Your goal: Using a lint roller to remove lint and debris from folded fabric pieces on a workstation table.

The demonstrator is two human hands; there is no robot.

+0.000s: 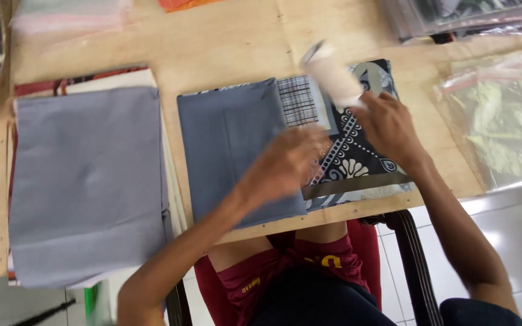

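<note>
On the pale plywood tabletop [231, 42], near its front edge, lies a folded cloth bundle: grey plain fabric [234, 148] on the left, dark patterned fabric with white dotted motifs [351, 157] on the right, laid flat so both hands can work over it. Left hand [285, 163] blurred, hovering over the seam between the two; fingers loosely curled, cannot tell whether it grips anything. Right hand [388, 124] closed around a whitish, blurred roll-like object [333, 75], lifted clear above the pattern. Larger grey fabric stack [89, 181] sits apart to the left; clear plastic bags of greenish cloth [502, 121] right.
</note>
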